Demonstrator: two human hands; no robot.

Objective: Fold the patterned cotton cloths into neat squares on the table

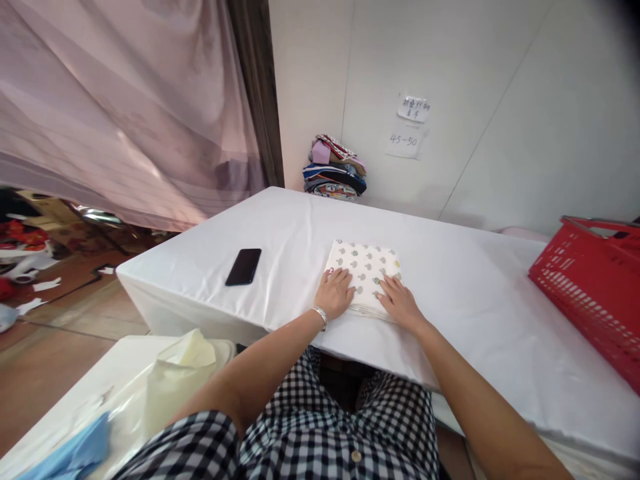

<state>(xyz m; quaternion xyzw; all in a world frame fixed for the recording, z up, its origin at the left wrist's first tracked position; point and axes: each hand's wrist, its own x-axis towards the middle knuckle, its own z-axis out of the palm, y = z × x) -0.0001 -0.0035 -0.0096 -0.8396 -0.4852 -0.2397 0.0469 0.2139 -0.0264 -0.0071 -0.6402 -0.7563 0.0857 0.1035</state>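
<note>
A folded white cloth (pixel 367 270) with a small grey, green and yellow print lies flat on the white-covered table (pixel 295 233), near its front edge. On the cloth's left side rests my left hand (pixel 335 293), palm down with the fingers stretched out. My right hand (pixel 401 303) lies on its right side, fingers also extended and spread. Both hands press on the top of the cloth without gripping it. A silver bracelet (pixel 321 317) circles my left wrist.
A black phone (pixel 243 267) lies to the left on the table. Folded clothes (pixel 335 170) are stacked at the back by the wall. A red plastic basket (pixel 590 287) stands at the right. Lower left, a white surface (pixel 110 373) holds a pale yellow bag (pixel 175 373) and blue cloth (pixel 75 453).
</note>
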